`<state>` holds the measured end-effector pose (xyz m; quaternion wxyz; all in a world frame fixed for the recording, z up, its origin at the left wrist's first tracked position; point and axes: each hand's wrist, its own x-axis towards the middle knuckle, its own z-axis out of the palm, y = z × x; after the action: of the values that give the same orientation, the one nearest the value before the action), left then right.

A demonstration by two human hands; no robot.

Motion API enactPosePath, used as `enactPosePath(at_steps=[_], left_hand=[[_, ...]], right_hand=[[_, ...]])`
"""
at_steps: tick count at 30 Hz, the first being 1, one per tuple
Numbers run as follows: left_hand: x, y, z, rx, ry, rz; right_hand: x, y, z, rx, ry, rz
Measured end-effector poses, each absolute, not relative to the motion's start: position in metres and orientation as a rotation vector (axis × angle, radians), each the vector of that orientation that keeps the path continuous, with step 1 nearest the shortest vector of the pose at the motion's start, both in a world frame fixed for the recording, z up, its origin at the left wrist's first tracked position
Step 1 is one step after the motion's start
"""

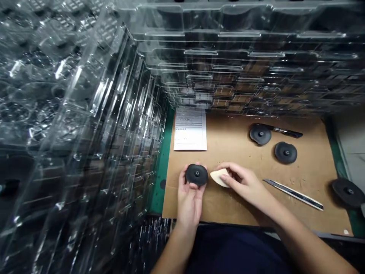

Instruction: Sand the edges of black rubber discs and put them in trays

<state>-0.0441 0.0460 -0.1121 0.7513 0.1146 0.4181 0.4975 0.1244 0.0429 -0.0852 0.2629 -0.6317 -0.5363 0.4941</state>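
from here i see the left hand (188,201) gripping a black disc (196,175) at lower middle, the right hand (243,182) closed over a pale pad (219,178) just beside it.

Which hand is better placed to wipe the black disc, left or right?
Right, probably: the right hand holds a pale pad beside the black disc, while the left hand is occupied gripping that disc.

Left hand (189,205), black disc (196,175), right hand (243,182), pad (218,178)
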Motion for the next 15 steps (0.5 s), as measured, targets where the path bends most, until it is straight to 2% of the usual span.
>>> enactPosePath(at_steps=[5,15], left_hand=[[-0.043,0.043,-0.117,0.258,0.967,1.088],[-0.044,0.045,-0.121,0.222,0.923,1.073]], right_hand=[[0.102,0.055,-0.084,-1.751,-1.543,1.149],[0.095,0.053,-0.082,-1.593,-1.661,1.179]])
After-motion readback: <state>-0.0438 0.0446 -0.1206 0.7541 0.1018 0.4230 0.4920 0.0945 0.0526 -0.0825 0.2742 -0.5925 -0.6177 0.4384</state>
